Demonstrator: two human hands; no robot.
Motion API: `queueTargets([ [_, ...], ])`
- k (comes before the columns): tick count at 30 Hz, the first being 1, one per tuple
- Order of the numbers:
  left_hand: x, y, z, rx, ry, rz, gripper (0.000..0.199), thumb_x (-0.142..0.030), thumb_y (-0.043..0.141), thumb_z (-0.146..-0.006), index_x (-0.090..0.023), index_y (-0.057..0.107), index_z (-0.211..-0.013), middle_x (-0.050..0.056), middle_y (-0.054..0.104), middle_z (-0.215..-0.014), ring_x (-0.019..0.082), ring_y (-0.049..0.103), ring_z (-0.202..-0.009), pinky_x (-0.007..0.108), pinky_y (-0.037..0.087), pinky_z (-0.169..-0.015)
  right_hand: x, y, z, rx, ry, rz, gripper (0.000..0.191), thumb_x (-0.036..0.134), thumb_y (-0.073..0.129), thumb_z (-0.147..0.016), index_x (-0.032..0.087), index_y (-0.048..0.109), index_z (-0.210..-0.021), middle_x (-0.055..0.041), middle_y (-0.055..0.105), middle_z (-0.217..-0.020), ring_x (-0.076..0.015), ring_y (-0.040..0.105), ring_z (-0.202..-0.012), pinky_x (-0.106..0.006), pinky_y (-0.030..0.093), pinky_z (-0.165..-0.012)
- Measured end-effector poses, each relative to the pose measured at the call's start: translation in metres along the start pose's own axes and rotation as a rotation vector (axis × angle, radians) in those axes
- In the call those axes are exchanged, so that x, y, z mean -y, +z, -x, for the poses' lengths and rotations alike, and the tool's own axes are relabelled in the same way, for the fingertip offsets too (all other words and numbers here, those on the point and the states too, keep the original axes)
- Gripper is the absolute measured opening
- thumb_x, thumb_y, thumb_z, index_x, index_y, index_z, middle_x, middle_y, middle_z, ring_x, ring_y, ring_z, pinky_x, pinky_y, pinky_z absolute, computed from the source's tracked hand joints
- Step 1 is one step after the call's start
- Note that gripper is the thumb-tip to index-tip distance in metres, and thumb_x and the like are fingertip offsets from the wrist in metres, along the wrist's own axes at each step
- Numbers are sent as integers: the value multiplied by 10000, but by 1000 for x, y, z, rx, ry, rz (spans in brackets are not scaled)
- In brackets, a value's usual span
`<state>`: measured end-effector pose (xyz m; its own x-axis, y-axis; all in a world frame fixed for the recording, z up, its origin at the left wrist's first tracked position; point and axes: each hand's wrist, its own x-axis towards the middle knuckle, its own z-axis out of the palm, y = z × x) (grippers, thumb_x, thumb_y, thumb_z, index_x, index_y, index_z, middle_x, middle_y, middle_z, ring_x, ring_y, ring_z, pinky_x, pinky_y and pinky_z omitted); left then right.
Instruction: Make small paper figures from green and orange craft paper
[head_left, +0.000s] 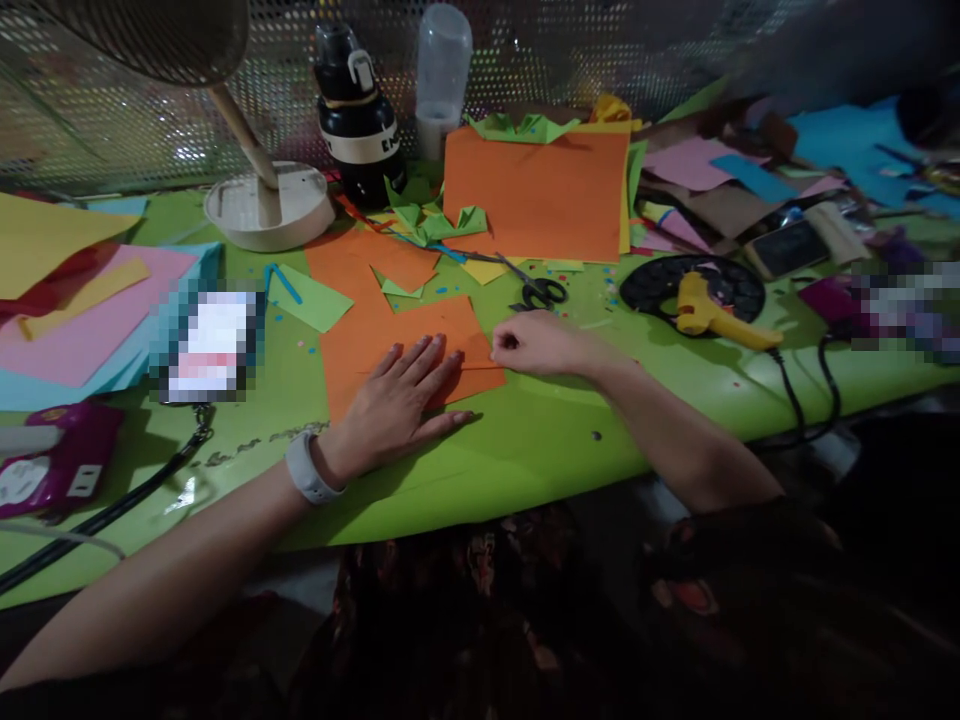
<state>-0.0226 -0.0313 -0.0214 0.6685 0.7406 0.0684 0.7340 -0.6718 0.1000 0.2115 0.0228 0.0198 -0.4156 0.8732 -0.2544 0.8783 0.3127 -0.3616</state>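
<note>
A sheet of orange paper (442,325) lies on the green tabletop, with a crease or narrow folded strip running across it. My left hand (391,405) rests flat on this sheet, fingers stretched out and spread. At the sheet's right edge, my right hand (551,343) is closed in a pinch at the end of the strip; its fingertips are partly hidden. Just behind the right hand are black-handled scissors (541,291). A green paper piece (319,298) with a thin blue strip lies left of the orange sheet.
Behind stand a fan base (300,215), a black bottle (360,150) and an upright orange sheet (536,190). A yellow glue gun (701,308) sits on a black round tray (637,290) at right. A phone (214,340) and coloured paper (105,310) lie left.
</note>
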Motion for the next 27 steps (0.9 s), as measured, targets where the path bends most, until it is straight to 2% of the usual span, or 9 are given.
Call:
queueTargets([
  [6, 0, 0, 0, 2, 11, 0, 769, -676, 316, -910, -222, 247, -1528, 109, 228, -1593, 286, 192, -1470, 485, 168, -1186, -12, 1, 1, -51, -18, 68, 128, 321, 585, -779, 218, 648, -733, -32, 680, -748, -173, 559, -643, -295, 327, -557],
  [8, 0, 0, -1, 7, 7, 2, 773, -682, 311, -908, -229, 240, -1529, 108, 217, -1597, 291, 192, -1469, 496, 172, -1182, -11, 4, 0, -128, -72, 86, 134, 314, 589, -786, 218, 665, -840, -53, 704, -852, -216, 607, -770, -318, 403, -646],
  [10, 0, 0, -1, 10, 7, 8, 777, -686, 310, -906, -230, 235, -1531, 110, 204, -1600, 294, 191, -1470, 503, 171, -1180, -3, 8, 1, -192, -196, 90, 259, 266, 546, -818, 202, 660, -1041, -85, 701, -1065, -260, 612, -992, -368, 442, -832],
  [13, 1, 0, -1, 13, 27, 16, 767, -667, 323, -913, -205, 266, -1522, 123, 226, -1593, 303, 173, -1473, 510, 157, -1181, 15, 19, 3, -156, -390, 58, 473, 262, 461, -894, 153, 508, -1351, -121, 504, -1434, -271, 440, -1325, -429, 326, -1090],
  [15, 2, 0, -1, 17, 43, 14, 743, -636, 337, -922, -186, 293, -1512, 133, 246, -1586, 309, 172, -1473, 514, 148, -1182, 26, 30, 6, -91, -459, 20, 629, 422, 449, -930, 117, 350, -1472, -141, 316, -1555, -273, 268, -1444, -439, 238, -1165],
  [17, 4, 1, 0, 25, 58, 7, 727, -600, 349, -929, -160, 301, -1506, 148, 252, -1582, 313, 173, -1472, 515, 144, -1182, 33, 41, 9, -43, -470, -9, 852, 619, 429, -899, 77, 217, -1521, -171, 175, -1593, -292, 145, -1481, -458, 181, -1194],
  [19, 5, 2, 0, 33, 72, 3, 742, -596, 351, -926, -138, 292, -1507, 161, 252, -1580, 317, 165, -1473, 515, 141, -1183, 34, 50, 11, -13, -446, -14, 1004, 732, 382, -857, 24, 142, -1527, -207, 85, -1597, -311, 72, -1487, -471, 139, -1206],
  [23, 4, 3, -1, 45, 48, -5, 810, -656, 301, -916, -110, 271, -1513, 179, 238, -1579, 315, 168, -1473, 505, 137, -1189, 26, 59, 16, -25, -427, 21, 1072, 779, 308, -842, -16, 81, -1524, -225, 14, -1594, -318, -7, -1486, -481, 87, -1213],
  [27, 2, 0, -1, 38, 26, -1, 807, -657, 273, -923, -111, 264, -1517, 178, 205, -1584, 305, 180, -1471, 494, 133, -1194, 18, 59, 23, -52, -420, 107, 1087, 796, 307, -826, -11, 97, -1524, -235, 38, -1588, -326, 15, -1486, -491, 88, -1207],
])
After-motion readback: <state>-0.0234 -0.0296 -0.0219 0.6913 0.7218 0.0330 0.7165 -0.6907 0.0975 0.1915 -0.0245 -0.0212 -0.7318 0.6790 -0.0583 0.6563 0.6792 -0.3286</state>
